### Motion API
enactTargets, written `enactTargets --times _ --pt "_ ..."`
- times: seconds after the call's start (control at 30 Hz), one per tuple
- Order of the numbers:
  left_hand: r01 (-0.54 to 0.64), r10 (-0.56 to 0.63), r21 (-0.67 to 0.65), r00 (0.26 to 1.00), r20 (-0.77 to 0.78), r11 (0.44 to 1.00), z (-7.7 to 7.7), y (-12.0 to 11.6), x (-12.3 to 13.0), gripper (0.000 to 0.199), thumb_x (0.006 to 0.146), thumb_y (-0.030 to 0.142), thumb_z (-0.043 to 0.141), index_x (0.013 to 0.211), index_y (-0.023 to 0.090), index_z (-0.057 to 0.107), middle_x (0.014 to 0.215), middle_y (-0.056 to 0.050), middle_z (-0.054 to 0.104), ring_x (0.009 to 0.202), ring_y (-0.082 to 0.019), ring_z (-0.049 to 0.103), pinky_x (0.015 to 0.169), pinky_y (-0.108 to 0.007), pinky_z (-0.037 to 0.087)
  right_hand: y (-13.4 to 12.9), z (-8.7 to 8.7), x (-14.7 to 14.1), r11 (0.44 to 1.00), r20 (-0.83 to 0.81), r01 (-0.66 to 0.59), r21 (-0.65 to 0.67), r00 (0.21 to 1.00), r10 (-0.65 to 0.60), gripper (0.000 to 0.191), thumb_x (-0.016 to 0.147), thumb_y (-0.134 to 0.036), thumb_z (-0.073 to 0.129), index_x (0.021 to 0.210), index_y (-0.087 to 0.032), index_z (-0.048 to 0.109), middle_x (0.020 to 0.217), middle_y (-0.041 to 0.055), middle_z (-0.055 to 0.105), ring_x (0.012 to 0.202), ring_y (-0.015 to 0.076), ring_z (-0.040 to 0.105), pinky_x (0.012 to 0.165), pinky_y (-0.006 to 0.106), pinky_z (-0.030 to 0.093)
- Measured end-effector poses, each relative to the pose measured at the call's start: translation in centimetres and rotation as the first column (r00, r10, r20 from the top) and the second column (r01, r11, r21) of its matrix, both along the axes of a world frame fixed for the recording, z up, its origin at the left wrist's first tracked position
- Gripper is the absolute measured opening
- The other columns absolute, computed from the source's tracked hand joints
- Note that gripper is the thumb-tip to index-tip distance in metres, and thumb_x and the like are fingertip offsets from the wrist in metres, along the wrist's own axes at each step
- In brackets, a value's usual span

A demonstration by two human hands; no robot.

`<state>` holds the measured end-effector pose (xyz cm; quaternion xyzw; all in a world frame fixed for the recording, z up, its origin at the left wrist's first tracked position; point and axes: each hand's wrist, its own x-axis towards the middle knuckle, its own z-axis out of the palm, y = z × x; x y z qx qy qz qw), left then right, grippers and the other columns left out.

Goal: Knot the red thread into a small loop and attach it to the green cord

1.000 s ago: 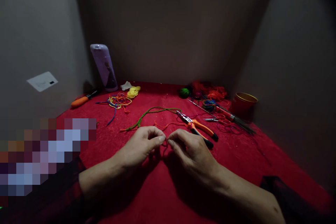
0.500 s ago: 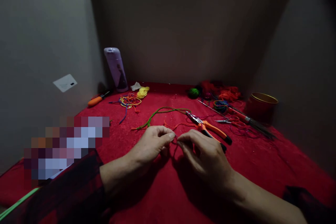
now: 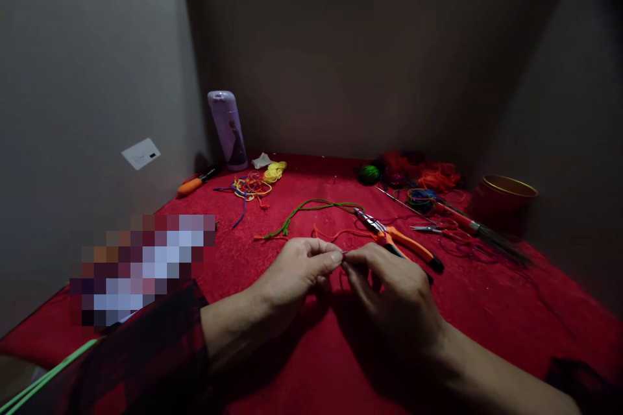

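In the middle of the head view my left hand (image 3: 299, 272) is closed in a pinch, thumb against forefinger. My right hand (image 3: 389, 285) pinches from the other side, its fingertips nearly meeting the left ones. Between them a short piece of thin dark reddish cord (image 3: 344, 255) shows; the fingers cover most of it. Just beyond the hands lie orange-and-black handled pliers (image 3: 399, 240), jaws pointing away to the left. A green cord (image 3: 306, 202) curves across the cloth, and an orange-red cord (image 3: 341, 231) lies by the pliers.
Red cloth (image 3: 302, 363) covers the table. A purple bottle (image 3: 228, 133), yellow cord (image 3: 275, 171) and an orange-handled tool (image 3: 191, 186) stand or lie back left. At right are scissors (image 3: 428, 229), a green ball (image 3: 370, 174), orange yarn (image 3: 438, 175) and a round container (image 3: 503, 207).
The view has turned slightly left, so everything sits further right. My fingertips have come closer together, and less of the cord shows between them.
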<state>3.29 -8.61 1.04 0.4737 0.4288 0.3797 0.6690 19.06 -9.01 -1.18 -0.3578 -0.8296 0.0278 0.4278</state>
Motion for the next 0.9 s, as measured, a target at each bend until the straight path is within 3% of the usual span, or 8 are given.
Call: enactTargets --times 0.17,0.33,0.5,0.57,0.63,0.73,0.83,0.9 --pt "-0.059 0.065 0.063 0.993 -0.096 0.996 0.7 -0.2 0.2 0.012 0.071 0.024 0.059 0.071 0.013 0.057 0.058 0.002 0.050 0.049 -0.007 0.042 0.049 -0.022 0.032 -0.1 0.4 -0.2 0.995 -0.123 -0.037 -0.090 0.992 0.026 0.012 0.075 -0.007 0.050 0.069 -0.017 0.052 0.061 -0.0006 0.051 0.054 0.0110 0.047 0.053 0.024 0.037" --pt "-0.041 0.117 0.273 0.956 -0.268 0.961 0.6 -0.5 0.3 0.008 0.074 0.021 0.055 0.070 0.013 0.056 0.064 0.001 0.053 0.057 -0.010 0.046 0.055 -0.023 0.037 -0.7 0.8 -0.4 0.977 -0.174 -0.026 -0.212 0.985 -0.012 0.013 0.072 -0.008 0.049 0.063 -0.017 0.049 0.059 -0.0009 0.049 0.052 0.0109 0.045 0.050 0.024 0.036" --pt "0.057 0.175 0.461 0.878 -0.446 0.886 0.1 -0.9 0.1 0.009 0.077 0.016 0.048 0.074 0.016 0.057 0.071 -0.001 0.058 0.067 -0.013 0.051 0.061 -0.024 0.039 -1.2 0.8 -0.5 0.884 -0.255 -0.021 -0.468 0.960 -0.112 0.010 0.068 -0.010 0.050 0.063 -0.018 0.052 0.061 -0.0007 0.054 0.051 0.0101 0.046 0.047 0.022 0.035" --pt "0.097 0.182 0.489 0.852 -0.491 0.867 -0.1 -0.9 0.0 0.010 0.077 0.015 0.048 0.074 0.016 0.058 0.073 -0.002 0.060 0.069 -0.014 0.053 0.062 -0.024 0.039 -0.9 1.0 -0.4 0.749 -0.349 -0.128 -0.650 0.926 -0.145 0.007 0.069 -0.013 0.053 0.063 -0.018 0.052 0.059 -0.0008 0.055 0.050 0.0096 0.046 0.045 0.021 0.034" --pt "0.121 0.168 0.484 0.843 -0.512 0.866 -0.2 -0.8 -0.1 0.011 0.078 0.015 0.047 0.074 0.017 0.058 0.073 -0.002 0.060 0.068 -0.014 0.053 0.061 -0.024 0.039 -0.4 1.2 -0.1 0.532 -0.469 -0.320 -0.784 0.867 -0.170 0.007 0.069 -0.015 0.054 0.063 -0.017 0.050 0.057 -0.0013 0.055 0.044 0.0070 0.042 0.040 0.018 0.028" --pt "0.137 0.125 0.448 0.853 -0.507 0.883 -0.2 -0.5 -0.1 0.013 0.080 0.018 0.046 0.074 0.017 0.057 0.069 -0.001 0.059 0.062 -0.012 0.051 0.057 -0.023 0.038 0.7 1.4 0.5 0.218 -0.651 -0.614 -0.758 0.731 -0.204 0.007 0.067 -0.013 0.055 0.068 -0.017 0.049 0.061 -0.0011 0.058 0.042 0.0048 0.040 0.037 0.015 0.018" --pt "0.132 0.110 0.425 0.861 -0.497 0.895 0.0 -0.4 -0.1 0.013 0.081 0.022 0.047 0.074 0.017 0.056 0.067 0.000 0.057 0.059 -0.012 0.049 0.055 -0.023 0.037 1.6 2.0 1.6 0.054 -0.750 -0.756 -0.652 0.633 -0.189 0.011 0.069 -0.015 0.056 0.077 -0.019 0.050 0.060 -0.0037 0.055 0.041 0.0042 0.037 0.036 0.015 0.017" --pt "0.125 0.110 0.415 0.859 -0.499 0.901 0.3 -0.5 -0.2 0.013 0.081 0.023 0.048 0.073 0.016 0.056 0.067 0.000 0.056 0.059 -0.011 0.048 0.055 -0.023 0.037 1.9 2.9 2.5 0.020 -0.719 -0.721 -0.693 0.688 -0.103 0.011 0.073 -0.020 0.060 0.082 -0.020 0.054 0.053 -0.0075 0.046 0.038 0.0031 0.027 0.036 0.016 0.016"
